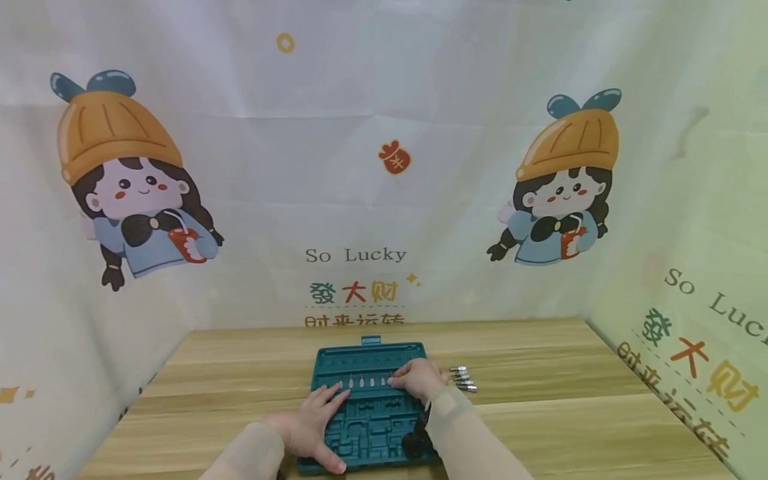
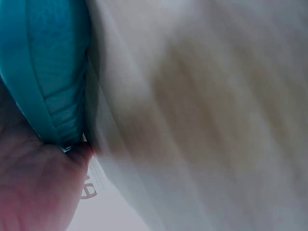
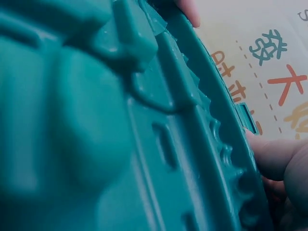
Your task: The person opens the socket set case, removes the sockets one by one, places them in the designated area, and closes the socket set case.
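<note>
An opened teal plastic tool case (image 1: pixel 372 433) lies on the table, with moulded recesses in its near half. Across its middle stands a row of small silver bit sockets (image 1: pixel 362 381). My left hand (image 1: pixel 309 423) rests spread over the case's left side, thumb at the near edge; the left wrist view shows that hand (image 2: pixel 38 178) against the teal side. At the row's right end, my right hand (image 1: pixel 419 379) pinches a bit socket, mostly hidden by the fingers. In the right wrist view, the right thumb (image 3: pixel 274 154) is bent beside the case's ridged edge (image 3: pixel 226 149).
Several more silver bit sockets with dark ends (image 1: pixel 463 379) lie on the wooden table (image 1: pixel 540 373), right of the case. A latch (image 1: pixel 371 340) sticks out from the case's far edge. Printed cloth (image 1: pixel 456 200) hangs behind and beside the table.
</note>
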The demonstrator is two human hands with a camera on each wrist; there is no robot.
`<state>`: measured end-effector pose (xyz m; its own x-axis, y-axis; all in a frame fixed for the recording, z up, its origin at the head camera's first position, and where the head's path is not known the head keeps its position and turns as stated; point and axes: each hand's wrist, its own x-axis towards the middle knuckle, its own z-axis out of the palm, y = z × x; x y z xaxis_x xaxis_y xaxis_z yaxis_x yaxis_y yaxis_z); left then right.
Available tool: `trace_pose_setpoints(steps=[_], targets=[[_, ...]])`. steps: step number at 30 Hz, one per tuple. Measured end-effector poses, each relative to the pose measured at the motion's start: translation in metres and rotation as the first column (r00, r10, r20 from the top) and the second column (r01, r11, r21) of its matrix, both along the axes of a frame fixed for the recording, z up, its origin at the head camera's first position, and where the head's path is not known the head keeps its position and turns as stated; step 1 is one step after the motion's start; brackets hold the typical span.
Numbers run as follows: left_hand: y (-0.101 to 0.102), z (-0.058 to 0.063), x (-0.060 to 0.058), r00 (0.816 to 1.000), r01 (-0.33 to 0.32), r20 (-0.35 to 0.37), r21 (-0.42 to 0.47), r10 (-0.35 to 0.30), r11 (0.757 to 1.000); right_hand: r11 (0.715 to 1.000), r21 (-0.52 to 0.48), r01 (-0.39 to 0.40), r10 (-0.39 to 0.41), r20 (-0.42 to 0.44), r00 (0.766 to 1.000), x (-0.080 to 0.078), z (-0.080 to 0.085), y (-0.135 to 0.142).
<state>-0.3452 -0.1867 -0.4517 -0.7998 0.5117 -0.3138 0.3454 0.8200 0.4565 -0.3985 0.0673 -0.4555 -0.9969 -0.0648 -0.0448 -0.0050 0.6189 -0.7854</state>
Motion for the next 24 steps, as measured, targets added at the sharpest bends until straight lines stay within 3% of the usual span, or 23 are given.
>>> trace_pose_setpoints(steps=[5,13,24], targets=[[-0.0045,-0.0057,-0.0044,1.0,-0.001,0.004,0.041,0.0,0.999,0.998,-0.055,-0.031,0.029,-0.045,0.999,-0.0009,-0.002,0.002],[-0.0031,-0.0078,-0.0014,1.0,-0.006,0.002,0.037,0.005,0.999,0.999,0.016,-0.047,0.048,-0.053,0.997,0.0016,-0.0067,0.003],[-0.0019,-0.0071,-0.0003,1.0,-0.008,-0.006,0.019,0.008,1.0,0.996,0.006,-0.088,0.088,-0.079,0.993,0.0054,-0.0031,0.004]])
